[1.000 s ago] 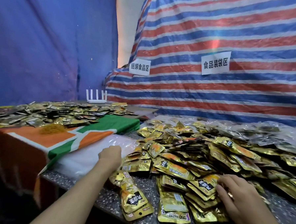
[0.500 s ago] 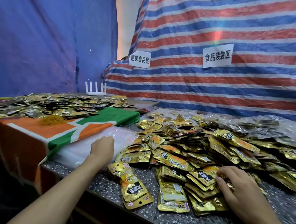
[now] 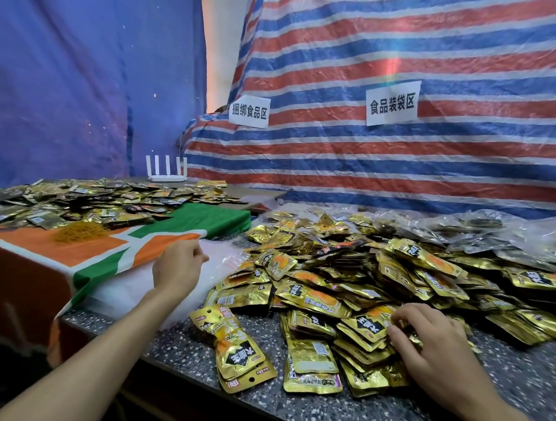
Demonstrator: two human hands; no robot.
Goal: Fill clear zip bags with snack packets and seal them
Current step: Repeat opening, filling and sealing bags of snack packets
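A big heap of gold snack packets (image 3: 363, 279) covers the speckled stone table (image 3: 340, 413). To its left lies a stack of clear zip bags (image 3: 222, 259). My left hand (image 3: 179, 264) is over that stack, fingers curled, pinching the top clear bag at its edge. My right hand (image 3: 424, 343) lies on the near packets of the heap, fingers curled round several of them. A few packets (image 3: 240, 350) lie apart near the front edge.
Filled clear bags (image 3: 494, 231) pile up at the back right. An orange, white and green cloth (image 3: 107, 246) covers the left table, with more packets (image 3: 77, 200), a clump of rubber bands (image 3: 79, 232) and a white router (image 3: 166, 170). Striped tarp with two paper signs hangs behind.
My left hand has moved left and away from the packets onto the clear bag stack. My right hand has stayed on the near packets, its fingers curling in.
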